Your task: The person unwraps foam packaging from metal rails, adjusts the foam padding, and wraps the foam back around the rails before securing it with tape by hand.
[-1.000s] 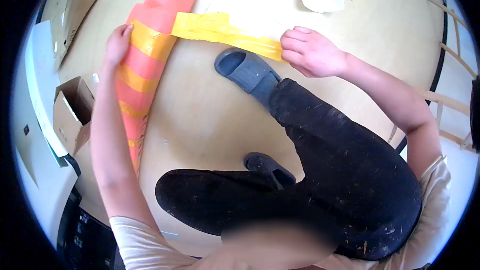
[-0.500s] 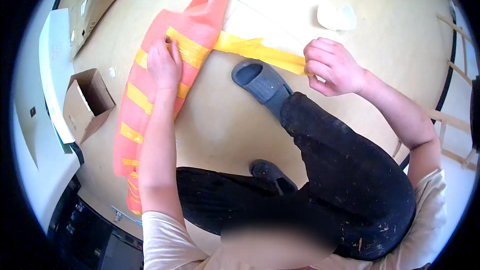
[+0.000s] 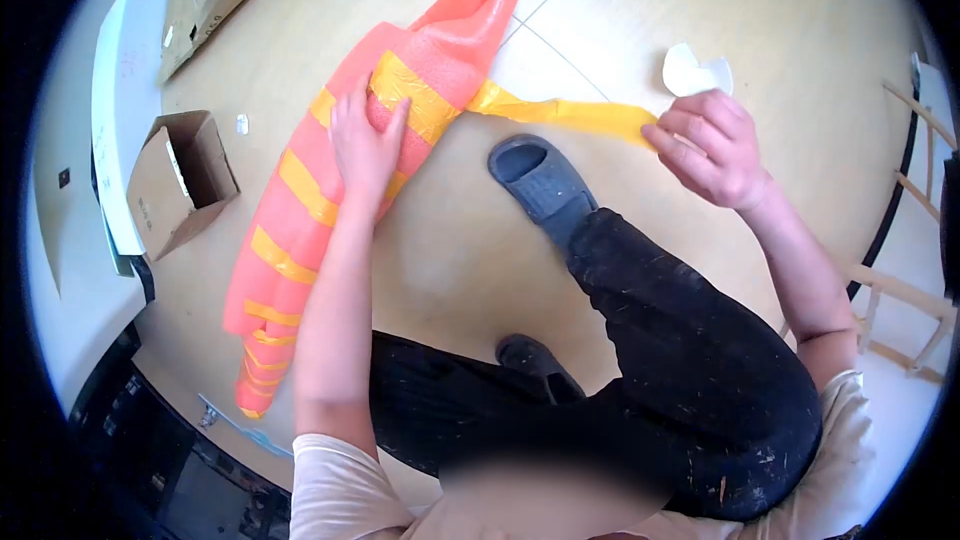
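Observation:
A long pink foam-wrapped bundle (image 3: 270, 202), banded with yellow tape, lies on the floor at the left. My left hand (image 3: 366, 140) rests on it, thumb and fingers spread, beside a wide yellow tape band (image 3: 415, 100). From the bundle's right edge a loose strip of yellow tape (image 3: 580, 117) stretches out to the right. Its far end is pinched in the fingers of my right hand (image 3: 715, 148), which is held off to the right. The bundle's narrow top end runs out of view.
An open cardboard box (image 3: 165, 200) stands at the left, with another carton (image 3: 215, 0) above it. A white curved piece (image 3: 690, 70) lies beyond my right hand. My grey clog (image 3: 545, 180) is below the tape strip. Wooden frames (image 3: 900, 315) stand at the right.
The view has shifted a little. My left hand's thumb and fingers have spread apart on the bundle. My right hand has turned and still holds the strip's end.

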### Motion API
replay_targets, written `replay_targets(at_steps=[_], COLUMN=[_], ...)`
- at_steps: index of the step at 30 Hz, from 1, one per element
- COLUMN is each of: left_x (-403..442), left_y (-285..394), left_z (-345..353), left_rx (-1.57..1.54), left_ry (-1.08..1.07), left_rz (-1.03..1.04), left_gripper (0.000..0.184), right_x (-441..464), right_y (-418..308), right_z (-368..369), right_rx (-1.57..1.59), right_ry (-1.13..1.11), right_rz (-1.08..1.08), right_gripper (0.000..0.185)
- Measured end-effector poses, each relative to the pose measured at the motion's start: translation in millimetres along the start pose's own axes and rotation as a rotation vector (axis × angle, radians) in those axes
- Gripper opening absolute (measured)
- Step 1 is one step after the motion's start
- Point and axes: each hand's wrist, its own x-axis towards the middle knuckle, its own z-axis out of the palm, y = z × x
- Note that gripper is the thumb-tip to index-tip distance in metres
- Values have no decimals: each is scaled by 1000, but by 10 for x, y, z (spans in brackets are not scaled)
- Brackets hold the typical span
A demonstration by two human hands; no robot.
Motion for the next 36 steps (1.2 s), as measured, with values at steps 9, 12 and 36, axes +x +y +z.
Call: replay_targets(at_steps=[9, 12, 36], left_x=[110, 72, -174], left_y=[25, 64, 144], left_z=[119, 88, -378], left_rx=[-318, -261, -297], left_ry=[193, 285, -12], left_rz=[-8, 28, 13], left_gripper=[21, 12, 19], right_x=[-1690, -1603, 1346], right_y=[-521, -432, -468], right_z=[413, 673, 2107], right_rx=[167, 230, 1689], right_ry=[-658, -514, -236], right_rz=[283, 370, 1342], right_gripper=[49, 46, 17])
